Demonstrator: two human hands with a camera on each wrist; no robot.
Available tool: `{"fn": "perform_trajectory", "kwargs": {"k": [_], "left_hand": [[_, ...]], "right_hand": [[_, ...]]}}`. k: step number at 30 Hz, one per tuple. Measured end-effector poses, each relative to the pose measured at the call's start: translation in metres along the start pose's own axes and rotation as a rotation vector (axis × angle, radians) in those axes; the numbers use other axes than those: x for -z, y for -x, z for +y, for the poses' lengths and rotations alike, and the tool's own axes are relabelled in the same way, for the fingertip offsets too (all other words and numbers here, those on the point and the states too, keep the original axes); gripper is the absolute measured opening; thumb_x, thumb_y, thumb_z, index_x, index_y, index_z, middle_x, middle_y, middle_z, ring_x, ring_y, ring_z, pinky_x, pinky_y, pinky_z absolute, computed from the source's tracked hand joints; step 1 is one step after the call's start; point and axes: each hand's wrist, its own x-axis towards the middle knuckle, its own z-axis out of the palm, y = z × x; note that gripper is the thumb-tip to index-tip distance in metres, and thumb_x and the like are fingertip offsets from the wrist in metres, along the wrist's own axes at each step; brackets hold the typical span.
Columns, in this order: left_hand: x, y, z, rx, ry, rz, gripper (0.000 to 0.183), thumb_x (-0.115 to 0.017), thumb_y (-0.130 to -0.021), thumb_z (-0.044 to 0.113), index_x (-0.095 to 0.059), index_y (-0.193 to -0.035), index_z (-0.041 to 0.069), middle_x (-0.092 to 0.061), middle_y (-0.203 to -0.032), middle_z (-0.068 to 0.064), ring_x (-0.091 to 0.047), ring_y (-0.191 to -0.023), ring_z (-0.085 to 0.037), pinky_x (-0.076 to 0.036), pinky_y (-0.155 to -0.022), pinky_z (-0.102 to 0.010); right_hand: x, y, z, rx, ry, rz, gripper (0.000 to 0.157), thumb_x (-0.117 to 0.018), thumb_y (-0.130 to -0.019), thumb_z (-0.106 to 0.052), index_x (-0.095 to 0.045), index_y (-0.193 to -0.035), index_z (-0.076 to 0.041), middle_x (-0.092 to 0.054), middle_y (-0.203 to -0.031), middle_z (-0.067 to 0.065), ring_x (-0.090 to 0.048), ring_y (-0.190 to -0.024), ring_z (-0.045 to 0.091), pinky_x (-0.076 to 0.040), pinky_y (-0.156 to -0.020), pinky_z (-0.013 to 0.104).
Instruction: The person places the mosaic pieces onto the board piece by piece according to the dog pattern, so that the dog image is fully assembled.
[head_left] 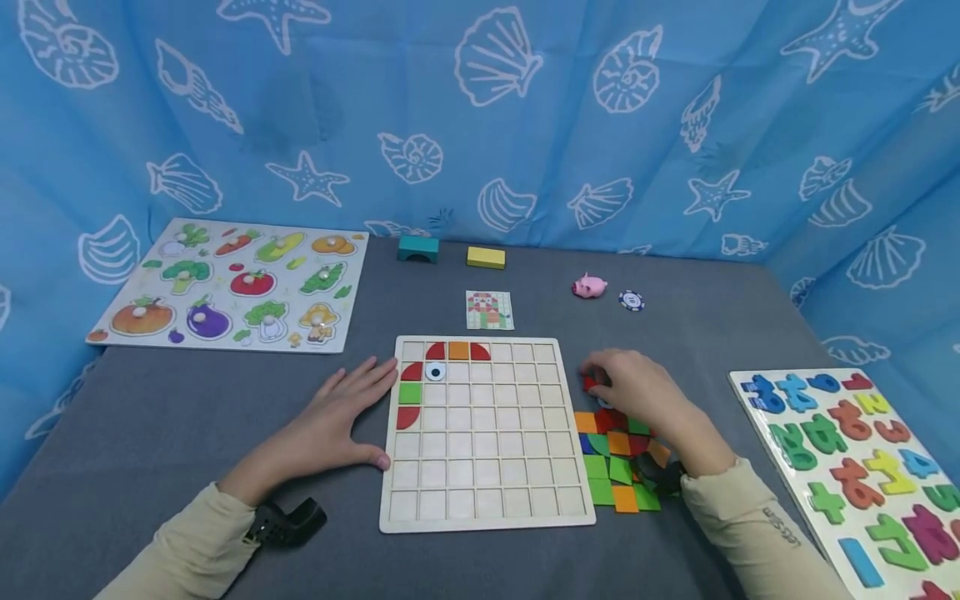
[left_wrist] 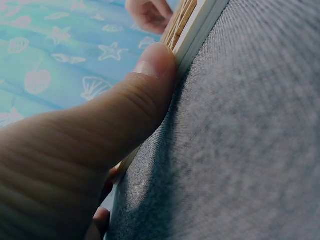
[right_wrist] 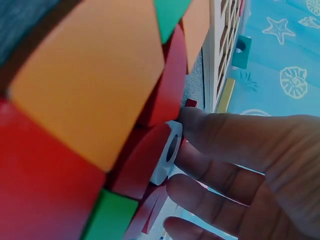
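A wooden grid board lies in the middle of the table. Near its top left sit red quarter-round pieces, an orange square, a green square and a round eye piece. My left hand rests along the board's left edge, fingers stretched out, thumb touching the rim. Right of the board, my right hand pinches a small red piece between thumb and fingers; its exact shape is mostly hidden. Below this hand is a pile of pieces, among them another eye piece.
A small pattern card lies behind the board. Farther back are a teal block, a yellow block, a pink pig and a chip. A vegetable puzzle stands left, a number puzzle right.
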Motion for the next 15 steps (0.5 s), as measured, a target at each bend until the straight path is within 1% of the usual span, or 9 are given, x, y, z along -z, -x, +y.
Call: {"fn": "perform_trajectory", "kwargs": {"k": [3,6,8,11,13,15], "left_hand": [[-0.0004,0.0006,-0.0006,0.001,-0.003,0.004,0.108,-0.064,-0.058,0.066,-0.020,-0.143,0.016,-0.015,-0.149,0.002,-0.007,-0.136,-0.025,-0.004,-0.104,-0.053],[-0.0008,0.0007,-0.0010,-0.002,-0.005,0.005,0.108,-0.064,-0.059,0.066,-0.020,-0.143,0.016,-0.015,-0.149,0.003,-0.007,-0.137,-0.024,-0.004,-0.104,-0.052],[-0.0008,0.0008,-0.0010,-0.005,-0.003,0.005,0.107,-0.064,-0.059,0.066,-0.020,-0.143,0.015,-0.015,-0.149,0.003,-0.007,-0.137,-0.024,-0.004,-0.105,-0.052],[-0.0004,0.0008,-0.0005,-0.008,0.000,0.005,0.107,-0.064,-0.059,0.066,-0.020,-0.143,0.015,-0.015,-0.149,0.003,-0.007,-0.137,-0.024,-0.004,-0.105,-0.051],[0.0002,0.0010,-0.0002,-0.007,-0.002,0.005,0.107,-0.063,-0.059,0.066,-0.020,-0.143,0.015,-0.015,-0.149,0.003,-0.007,-0.136,-0.025,-0.004,-0.105,-0.052],[0.0007,0.0012,0.0000,-0.004,-0.007,0.006,0.108,-0.063,-0.059,0.067,-0.020,-0.143,0.015,-0.015,-0.149,0.003,-0.007,-0.137,-0.025,-0.004,-0.105,-0.052]], "right_hand": [[-0.0003,-0.0010,-0.0013,0.001,-0.004,0.017,0.015,-0.068,-0.077,-0.013,-0.066,-0.092,-0.012,-0.055,-0.073,-0.002,-0.046,-0.064,0.014,-0.040,-0.055,0.026],[-0.0013,-0.0019,-0.0023,0.001,0.004,0.033,0.012,-0.067,-0.078,-0.014,-0.066,-0.090,-0.012,-0.057,-0.076,-0.001,-0.047,-0.066,0.014,-0.042,-0.057,0.027],[-0.0017,-0.0025,-0.0030,-0.004,0.009,0.042,0.015,-0.068,-0.078,-0.016,-0.065,-0.092,-0.012,-0.058,-0.079,0.000,-0.048,-0.067,0.015,-0.044,-0.059,0.029],[-0.0016,-0.0024,-0.0029,-0.030,0.016,0.047,0.023,-0.069,-0.077,-0.018,-0.064,-0.098,-0.010,-0.057,-0.078,0.000,-0.047,-0.067,0.015,-0.043,-0.058,0.029],[-0.0013,-0.0024,-0.0027,-0.043,0.020,0.053,0.025,-0.070,-0.076,-0.019,-0.064,-0.099,-0.009,-0.057,-0.077,0.000,-0.047,-0.066,0.015,-0.043,-0.057,0.029],[-0.0011,-0.0024,-0.0023,-0.051,0.021,0.055,0.023,-0.070,-0.076,-0.020,-0.065,-0.096,-0.010,-0.056,-0.076,0.000,-0.047,-0.065,0.015,-0.042,-0.056,0.028]]}}
